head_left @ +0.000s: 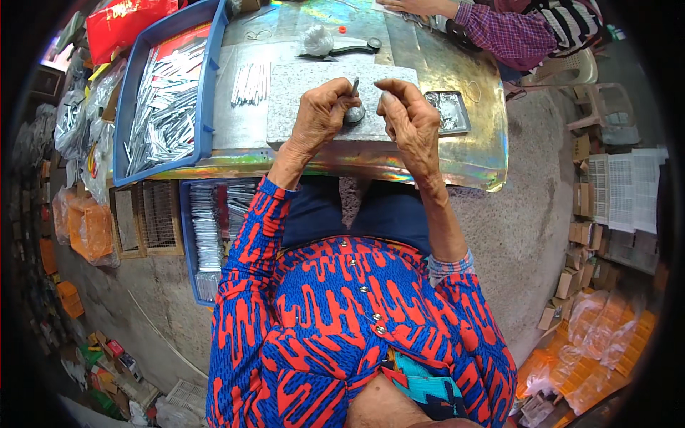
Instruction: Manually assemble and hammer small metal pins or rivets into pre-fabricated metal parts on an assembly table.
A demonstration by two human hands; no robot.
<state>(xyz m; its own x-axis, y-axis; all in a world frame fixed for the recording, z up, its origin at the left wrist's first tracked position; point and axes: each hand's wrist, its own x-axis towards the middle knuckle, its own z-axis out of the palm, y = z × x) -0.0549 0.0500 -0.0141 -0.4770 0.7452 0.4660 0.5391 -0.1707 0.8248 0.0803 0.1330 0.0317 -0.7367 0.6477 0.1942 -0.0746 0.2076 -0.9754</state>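
My left hand is closed, its thumb and fingers pinching a thin grey metal strip that stands upright. Just below its lower end, a small round metal block sits on the speckled stone slab. To the right, my right hand hovers over the slab with thumb and forefinger drawn together; whatever is between them is too small to make out. Beside that hand lies a shallow dark tray with small silvery pieces in it. A row of slim metal strips lies left of the slab.
A blue bin full of loose metal strips stands at the table's left. Beyond the slab are a crumpled plastic bag, a black-handled tool and a red cap. Another person's hand works at the far right. A second blue bin stands below.
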